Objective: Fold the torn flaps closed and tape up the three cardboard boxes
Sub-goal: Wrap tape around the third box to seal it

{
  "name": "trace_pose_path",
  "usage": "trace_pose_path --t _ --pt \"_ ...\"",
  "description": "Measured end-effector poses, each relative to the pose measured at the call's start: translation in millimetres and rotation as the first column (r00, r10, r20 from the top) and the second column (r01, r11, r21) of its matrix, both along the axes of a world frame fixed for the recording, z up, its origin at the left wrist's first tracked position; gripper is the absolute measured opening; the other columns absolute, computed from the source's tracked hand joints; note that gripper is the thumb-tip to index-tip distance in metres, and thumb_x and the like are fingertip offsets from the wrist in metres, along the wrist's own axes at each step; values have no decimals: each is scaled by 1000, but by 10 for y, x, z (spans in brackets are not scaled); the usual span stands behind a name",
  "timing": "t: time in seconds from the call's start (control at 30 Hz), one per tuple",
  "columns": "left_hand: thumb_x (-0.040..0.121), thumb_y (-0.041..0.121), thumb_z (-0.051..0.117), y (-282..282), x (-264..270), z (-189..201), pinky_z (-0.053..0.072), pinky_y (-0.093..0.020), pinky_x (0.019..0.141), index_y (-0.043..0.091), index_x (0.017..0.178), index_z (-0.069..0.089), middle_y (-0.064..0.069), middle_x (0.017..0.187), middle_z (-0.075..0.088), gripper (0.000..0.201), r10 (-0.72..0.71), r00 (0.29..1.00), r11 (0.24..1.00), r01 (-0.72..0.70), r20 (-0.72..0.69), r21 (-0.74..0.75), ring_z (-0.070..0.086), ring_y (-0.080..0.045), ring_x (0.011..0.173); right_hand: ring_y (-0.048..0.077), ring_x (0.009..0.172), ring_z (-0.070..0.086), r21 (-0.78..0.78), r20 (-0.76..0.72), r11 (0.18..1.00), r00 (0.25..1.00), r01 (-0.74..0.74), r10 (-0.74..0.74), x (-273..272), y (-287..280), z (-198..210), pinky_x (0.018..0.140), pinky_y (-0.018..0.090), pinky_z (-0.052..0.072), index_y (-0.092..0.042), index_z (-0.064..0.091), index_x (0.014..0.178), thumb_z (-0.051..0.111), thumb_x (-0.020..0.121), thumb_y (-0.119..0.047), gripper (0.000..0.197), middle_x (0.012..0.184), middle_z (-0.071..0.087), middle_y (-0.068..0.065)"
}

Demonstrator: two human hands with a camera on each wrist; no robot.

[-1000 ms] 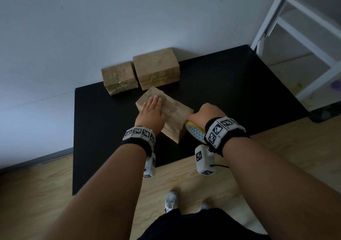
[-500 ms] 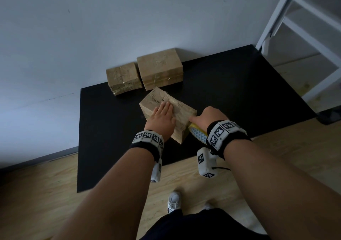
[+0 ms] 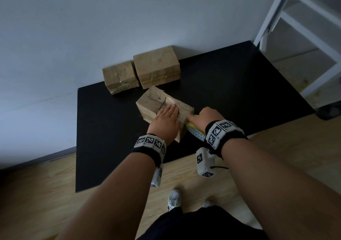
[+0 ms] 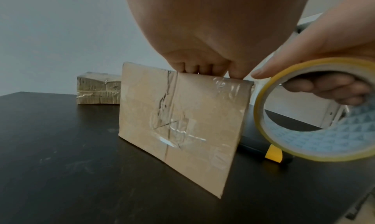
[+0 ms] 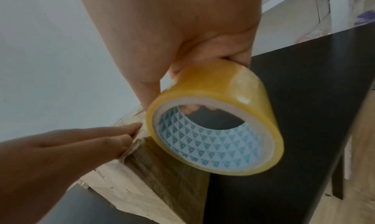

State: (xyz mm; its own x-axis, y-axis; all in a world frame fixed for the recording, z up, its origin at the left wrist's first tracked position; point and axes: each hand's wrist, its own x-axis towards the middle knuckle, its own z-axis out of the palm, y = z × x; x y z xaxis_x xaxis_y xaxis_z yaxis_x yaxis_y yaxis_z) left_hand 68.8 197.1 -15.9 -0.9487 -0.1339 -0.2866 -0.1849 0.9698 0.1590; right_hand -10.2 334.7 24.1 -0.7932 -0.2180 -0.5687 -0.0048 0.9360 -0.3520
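The near box (image 3: 162,106) sits at an angle on the black table (image 3: 103,138), toward the table's near edge and just in front of two other boxes. Its top is creased and torn, with clear tape strips across it; the near side face, seen from the left wrist view, carries wrinkled clear tape over a dark tear.

The left hand (image 3: 164,123) lies flat on the box top, palm down, fingers straight and pressed together, fingertips reaching the right end of the top.

The right hand (image 3: 206,118) grips the tape roll (image 5: 215,128) just beside the box's right end. Fingers pass through the core and curl round the roll; the thumb extends toward the box's top edge, close to the left fingertips. The roll is yellowish with a white core printed in blue-green triangles. Whether a strip runs from the roll to the box cannot be told with certainty.

The left box (image 3: 120,76) and the far box (image 3: 156,65) stand side by side against the wall (image 3: 92,27) at the table's far edge, both closed and showing tape. A black and yellow tool (image 4: 271,153) lies on the table behind the near box, partly hidden. A white frame (image 3: 304,27) stands at far right. The floor is light wood.
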Motion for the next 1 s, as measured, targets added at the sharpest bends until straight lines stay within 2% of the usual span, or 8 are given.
trace_pose_path --t 0.1,0.23,0.3,0.4,0.5,0.67,0.77,1.0 --pt "105 35 22 56 82 9 3 -35 123 15 155 5 -1 163 0 57 4 997 999 -7 -80 -33 -2 -15 150 19 65 55 -10 8 1000 1000 -12 12 -18 15 -29 57 30 39 -12 58 80 48 93 -55 46 76 57 4" --pt "106 27 20 128 90 -37 2 -34 122 14 155 3 -1 163 -2 54 7 999 1000 -6 -52 12 -4 -14 149 20 69 58 -33 22 999 999 -23 23 -24 36 -99 57 30 39 -12 62 82 44 95 -52 46 80 61 5" --pt "106 26 21 127 56 -37 2 -35 123 14 155 2 -1 163 -4 54 15 999 1000 -14 -34 15 -5 -14 149 22 75 59 -48 49 999 999 -22 24 -22 62 -124 64 31 43 -10 66 94 40 97 -51 49 88 63 7" --pt "105 24 29 120 74 -12 2 -34 123 16 155 1 0 163 -7 58 7 998 1000 -5 -59 26 -7 -14 149 25 94 60 -107 111 994 994 5 7 -27 96 -148 88 37 47 -7 65 111 35 100 -46 50 103 64 10" --pt "101 19 39 164 92 -17 1 -33 122 16 155 2 0 163 -6 66 -14 997 999 17 -76 47 -6 -13 149 28 101 61 -181 158 983 987 36 -7 -13 147 -160 98 46 46 -10 65 109 37 99 -40 42 107 64 11" --pt "100 19 41 207 48 -17 1 -32 122 14 155 4 -3 163 -3 66 9 997 997 -4 -77 72 -3 -14 150 27 89 61 -240 112 970 994 37 -11 40 203 -306 87 43 50 -11 60 92 39 97 -37 33 95 62 11" --pt "101 21 40 204 60 -41 1 -31 122 14 155 4 -3 163 -2 66 15 997 998 -10 -78 66 -3 -14 150 29 88 58 -182 112 983 994 1 19 40 147 -363 79 38 44 -14 52 82 40 96 -39 31 90 57 10" --pt "103 23 39 202 37 43 0 -29 120 17 155 7 0 163 0 62 29 997 997 -23 -74 80 0 -12 149 32 101 58 -106 136 993 989 -47 61 5 29 -428 79 35 39 -8 59 114 39 100 -37 38 110 62 15"
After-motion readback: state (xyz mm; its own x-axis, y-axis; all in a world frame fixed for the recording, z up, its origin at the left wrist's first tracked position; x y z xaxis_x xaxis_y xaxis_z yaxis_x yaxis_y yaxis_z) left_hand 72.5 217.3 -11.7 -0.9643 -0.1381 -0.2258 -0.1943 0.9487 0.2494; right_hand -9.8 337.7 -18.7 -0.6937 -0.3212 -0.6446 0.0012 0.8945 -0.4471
